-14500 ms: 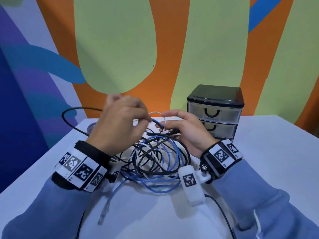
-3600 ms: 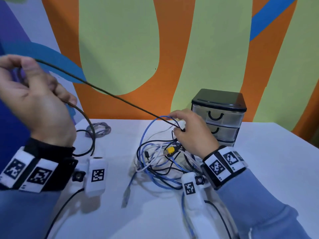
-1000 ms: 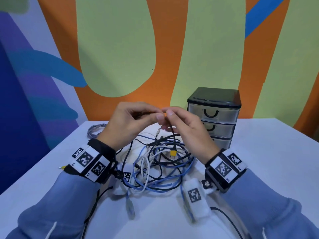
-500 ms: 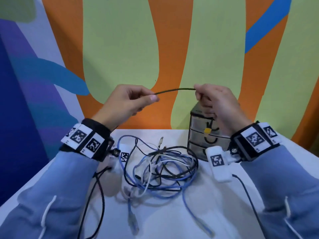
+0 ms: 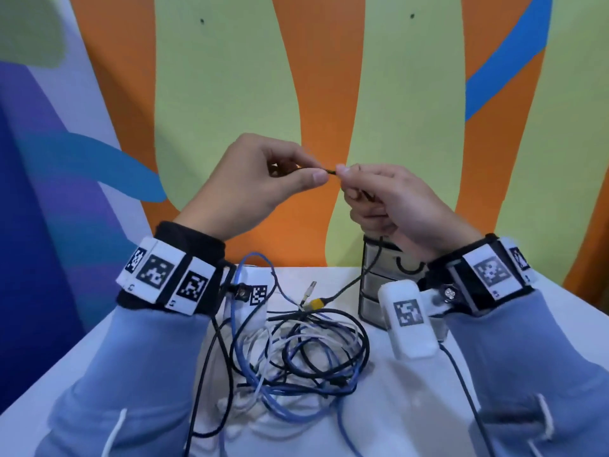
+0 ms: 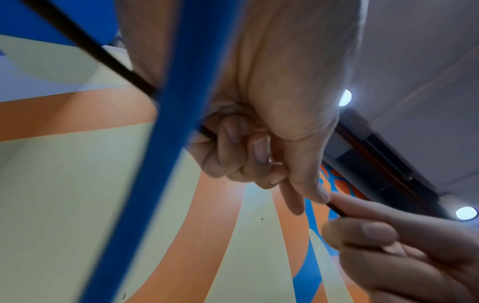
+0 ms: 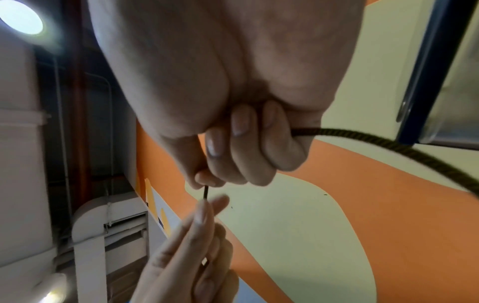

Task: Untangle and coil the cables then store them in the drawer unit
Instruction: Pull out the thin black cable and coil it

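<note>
Head view: we pinch the black cable [image 5: 330,171] level between left hand [image 5: 260,183] and right hand [image 5: 389,202], fingertips nearly touching, its tail dropping rightward.

a white worktop [image 5: 412,423] fills the lower part of the head view, its far edge against a painted wall. at its centre lies a tangle of cables [image 5: 296,357]: black, blue and white strands looped over one another. a yellow plug [image 5: 318,304] rests at the heap's 12 o'clock edge. at 2 o'clock from the heap, just beside it, stands a small drawer unit [image 5: 372,291], partly hidden. a blue strand [image 5: 346,433] trails toward 6 o'clock.
</note>
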Motion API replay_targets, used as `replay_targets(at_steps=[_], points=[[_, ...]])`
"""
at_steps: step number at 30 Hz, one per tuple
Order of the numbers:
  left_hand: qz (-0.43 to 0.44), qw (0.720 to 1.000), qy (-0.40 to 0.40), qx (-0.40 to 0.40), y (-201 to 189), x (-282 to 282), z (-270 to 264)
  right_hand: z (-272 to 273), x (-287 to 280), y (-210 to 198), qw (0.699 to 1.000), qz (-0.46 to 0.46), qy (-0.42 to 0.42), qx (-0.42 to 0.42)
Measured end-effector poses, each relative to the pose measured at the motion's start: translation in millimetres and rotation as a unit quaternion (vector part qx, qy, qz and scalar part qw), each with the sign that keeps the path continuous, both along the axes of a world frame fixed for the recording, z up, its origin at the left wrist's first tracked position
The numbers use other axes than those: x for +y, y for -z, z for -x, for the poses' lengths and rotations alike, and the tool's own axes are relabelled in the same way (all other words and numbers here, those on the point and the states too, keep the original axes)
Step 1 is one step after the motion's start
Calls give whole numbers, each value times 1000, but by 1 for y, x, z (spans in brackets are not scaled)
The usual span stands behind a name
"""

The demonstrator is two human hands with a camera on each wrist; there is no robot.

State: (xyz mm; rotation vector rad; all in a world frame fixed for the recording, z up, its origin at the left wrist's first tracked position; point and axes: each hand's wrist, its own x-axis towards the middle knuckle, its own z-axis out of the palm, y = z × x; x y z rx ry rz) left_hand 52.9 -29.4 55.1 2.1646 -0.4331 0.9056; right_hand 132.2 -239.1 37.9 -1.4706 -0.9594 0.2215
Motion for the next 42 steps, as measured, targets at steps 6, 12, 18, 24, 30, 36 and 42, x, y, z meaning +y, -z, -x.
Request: replay_targets(at_steps=[6,12,18,24,30,36,42], points=[[50,998,-28,17,-2,17,10,-5,-21,-10,998,-40,8,38],[91,994,-21,-62,-3,8,5,5,-7,-9,992,-42,-86,86],[11,995,-93,-42,6,-7,-4,10,6,-7,977,-140,-93,134],[-180,962,-133,157,12,-31,2,-4,4,-6,934,-282,-76,204],[-238,942,-51,232,12,-66,31,-7,4,-5,955,-276,28,107],[-222,967,-9,127,-10,-69,48,8,16,1,975,-204,72,52],[-73,993,61,76,-18,-52,44,2,12,3,982,-165,87,-10]])
